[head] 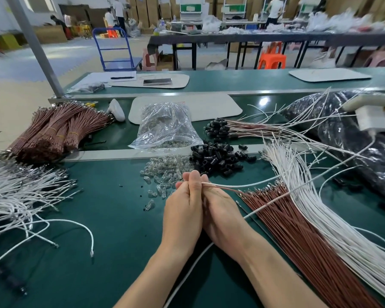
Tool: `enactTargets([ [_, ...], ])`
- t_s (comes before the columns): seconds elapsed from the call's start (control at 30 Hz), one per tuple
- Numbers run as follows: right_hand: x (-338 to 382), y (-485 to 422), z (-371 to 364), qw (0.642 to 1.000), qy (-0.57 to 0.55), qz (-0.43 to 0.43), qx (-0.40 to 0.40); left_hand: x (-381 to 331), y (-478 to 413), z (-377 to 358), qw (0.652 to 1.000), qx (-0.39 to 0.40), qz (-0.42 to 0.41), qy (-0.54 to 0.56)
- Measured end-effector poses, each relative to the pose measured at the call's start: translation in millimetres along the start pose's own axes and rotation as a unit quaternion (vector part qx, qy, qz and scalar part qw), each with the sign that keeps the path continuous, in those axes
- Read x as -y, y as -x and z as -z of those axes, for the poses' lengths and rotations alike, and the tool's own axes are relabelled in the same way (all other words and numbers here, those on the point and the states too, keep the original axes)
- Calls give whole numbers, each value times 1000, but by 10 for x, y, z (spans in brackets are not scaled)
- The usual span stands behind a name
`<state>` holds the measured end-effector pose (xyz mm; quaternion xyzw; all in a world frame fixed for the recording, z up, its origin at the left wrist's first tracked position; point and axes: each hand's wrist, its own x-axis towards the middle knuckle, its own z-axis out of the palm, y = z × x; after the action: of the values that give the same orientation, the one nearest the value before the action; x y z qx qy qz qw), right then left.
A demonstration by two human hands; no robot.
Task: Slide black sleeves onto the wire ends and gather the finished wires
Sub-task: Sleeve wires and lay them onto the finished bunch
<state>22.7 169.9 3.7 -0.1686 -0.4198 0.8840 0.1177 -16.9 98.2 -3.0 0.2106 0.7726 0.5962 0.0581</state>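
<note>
Left grip (183, 210) clamped on a white wire (253, 185) and brown wire (228, 189) over the green table (120, 218), right grip (220, 211) pressed alongside, can't tell its hold, black sleeves (216, 158) piled just beyond, sleeved wires (218, 127) farther back

Green worktable (120, 218), orange stool (272, 61), stacked cardboard boxes (147, 10)

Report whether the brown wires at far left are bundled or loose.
Bundled: the left brown wires lie in tight sheaves with yellow bands around them.

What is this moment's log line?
left hand: pinches wire pair; right hand: holds wire pair; black sleeves: loose pile beyond hands; sleeve in grip: unseen
</note>
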Motion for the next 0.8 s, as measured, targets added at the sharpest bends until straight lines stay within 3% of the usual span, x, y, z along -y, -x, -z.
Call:
enactTargets([
  [0.13, 12, 35, 5, 999, 29, 15, 36, 0, -21, 74, 993, -18, 14, 114],
  [0.3, 55, 6, 37, 997, 34, 62, 11, -46, -27, 108, 986, 1, -25, 164],
  [0.6, 71, 23, 33, 997, 22, 73, -23, 21, -5, 84, 994, 9, -58, 93],
  [0.8, 39, 106, -4, 971, 168, 167, -45, -19, 18, 104, 994, -19, -48, 94],
])
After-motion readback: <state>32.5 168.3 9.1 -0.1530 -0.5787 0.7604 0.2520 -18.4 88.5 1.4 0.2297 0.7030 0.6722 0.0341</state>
